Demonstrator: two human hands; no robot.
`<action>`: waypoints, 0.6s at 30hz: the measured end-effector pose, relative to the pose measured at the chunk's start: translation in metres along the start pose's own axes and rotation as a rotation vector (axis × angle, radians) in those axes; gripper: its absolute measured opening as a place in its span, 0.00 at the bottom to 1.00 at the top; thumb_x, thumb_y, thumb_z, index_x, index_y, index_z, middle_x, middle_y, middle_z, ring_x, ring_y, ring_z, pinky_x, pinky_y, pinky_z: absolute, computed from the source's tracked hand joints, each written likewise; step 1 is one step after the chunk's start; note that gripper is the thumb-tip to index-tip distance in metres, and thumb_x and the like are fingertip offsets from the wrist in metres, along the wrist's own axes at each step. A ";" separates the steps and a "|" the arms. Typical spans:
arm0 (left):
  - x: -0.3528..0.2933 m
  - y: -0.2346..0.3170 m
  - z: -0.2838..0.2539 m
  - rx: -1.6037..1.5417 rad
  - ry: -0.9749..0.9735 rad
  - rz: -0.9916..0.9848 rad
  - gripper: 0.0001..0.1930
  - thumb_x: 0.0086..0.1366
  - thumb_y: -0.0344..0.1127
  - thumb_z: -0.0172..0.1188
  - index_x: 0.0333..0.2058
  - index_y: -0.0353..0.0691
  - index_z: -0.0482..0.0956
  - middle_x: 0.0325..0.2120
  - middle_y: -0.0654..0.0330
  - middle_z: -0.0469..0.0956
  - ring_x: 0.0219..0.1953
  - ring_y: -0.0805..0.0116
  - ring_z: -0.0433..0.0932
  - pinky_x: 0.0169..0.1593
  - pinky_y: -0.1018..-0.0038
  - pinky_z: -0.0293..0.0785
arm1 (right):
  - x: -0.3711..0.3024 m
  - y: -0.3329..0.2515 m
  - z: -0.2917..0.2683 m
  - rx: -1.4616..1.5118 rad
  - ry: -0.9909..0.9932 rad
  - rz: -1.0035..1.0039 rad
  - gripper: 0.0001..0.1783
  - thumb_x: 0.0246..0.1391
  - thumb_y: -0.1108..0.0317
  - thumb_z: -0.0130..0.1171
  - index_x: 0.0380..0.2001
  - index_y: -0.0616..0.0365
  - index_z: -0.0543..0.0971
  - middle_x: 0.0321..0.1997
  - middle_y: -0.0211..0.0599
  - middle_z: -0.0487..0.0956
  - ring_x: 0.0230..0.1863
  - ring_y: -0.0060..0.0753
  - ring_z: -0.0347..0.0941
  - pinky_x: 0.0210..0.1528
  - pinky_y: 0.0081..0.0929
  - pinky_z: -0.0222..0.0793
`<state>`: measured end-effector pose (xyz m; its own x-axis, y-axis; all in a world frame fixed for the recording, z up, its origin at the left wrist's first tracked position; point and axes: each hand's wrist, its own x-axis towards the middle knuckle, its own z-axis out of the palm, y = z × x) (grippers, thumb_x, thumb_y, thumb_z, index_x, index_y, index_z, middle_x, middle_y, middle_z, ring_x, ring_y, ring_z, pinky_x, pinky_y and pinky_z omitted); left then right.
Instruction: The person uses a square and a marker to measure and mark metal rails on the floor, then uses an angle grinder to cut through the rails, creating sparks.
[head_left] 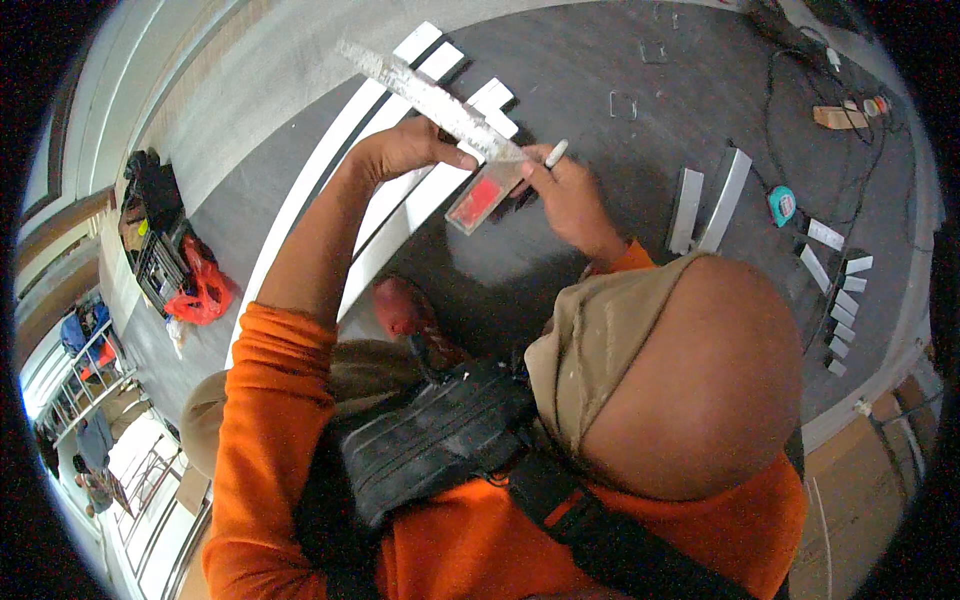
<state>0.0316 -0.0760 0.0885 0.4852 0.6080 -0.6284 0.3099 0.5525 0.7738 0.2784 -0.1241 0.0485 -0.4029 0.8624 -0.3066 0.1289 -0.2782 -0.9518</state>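
Observation:
A worn, white-speckled try square [432, 103] is held up over long white strips [335, 140] lying on the dark floor. Its handle [480, 203] has a red patch and points toward me. My left hand [412, 152] is closed beside the blade, thumb and fingers at its edge near the corner; part of its grip is hidden. My right hand [575, 200] grips the square where blade and handle meet. A white-ended marker [556, 153] sticks up between the fingers of that same hand.
Two short white bars [722, 200] lie to the right, near a teal tape measure [781, 206]. Several small white offcuts [844, 315] run along the right side. Dark cables [770, 95] trail at the far right. A red plastic bag [203, 285] sits by a black crate [160, 262] on the left.

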 end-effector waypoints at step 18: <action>-0.013 -0.001 0.016 -0.006 0.133 -0.110 0.25 0.61 0.41 0.66 0.51 0.28 0.77 0.45 0.52 0.81 0.49 0.64 0.77 0.58 0.71 0.68 | -0.002 0.011 0.014 0.183 -0.026 -0.039 0.16 0.66 0.65 0.50 0.46 0.69 0.75 0.35 0.42 0.82 0.32 0.30 0.79 0.35 0.28 0.71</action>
<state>0.0379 -0.0934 0.0975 0.3359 0.6139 -0.7143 0.3495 0.6230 0.6998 0.2678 -0.1347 0.0387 -0.4280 0.8635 -0.2669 -0.0538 -0.3192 -0.9462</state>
